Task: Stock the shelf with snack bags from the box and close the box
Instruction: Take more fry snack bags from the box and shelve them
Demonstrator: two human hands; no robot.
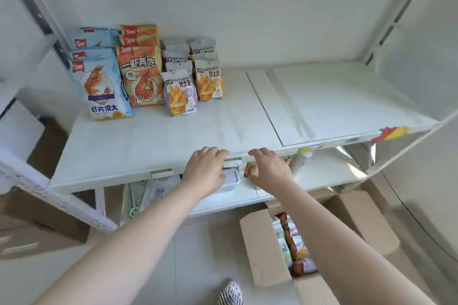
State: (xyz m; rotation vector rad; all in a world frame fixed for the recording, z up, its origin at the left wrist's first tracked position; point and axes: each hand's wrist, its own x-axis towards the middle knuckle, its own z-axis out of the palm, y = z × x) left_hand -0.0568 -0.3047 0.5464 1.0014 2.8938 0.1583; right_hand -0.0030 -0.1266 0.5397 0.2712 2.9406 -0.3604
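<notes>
Resting loosely curled, empty, left hand (205, 171) and right hand (269, 168) flank near shelf (148, 141); four far-left bag rows (146, 69); one open box (262, 250).

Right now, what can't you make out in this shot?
Head view only:
- Brown cardboard box: how many bags remain, hidden by the right arm and a flap.
- Lower white shelf: its items, hidden by both hands and the upper white shelf board.
- Rear snack bags: hidden behind front rows.
</notes>
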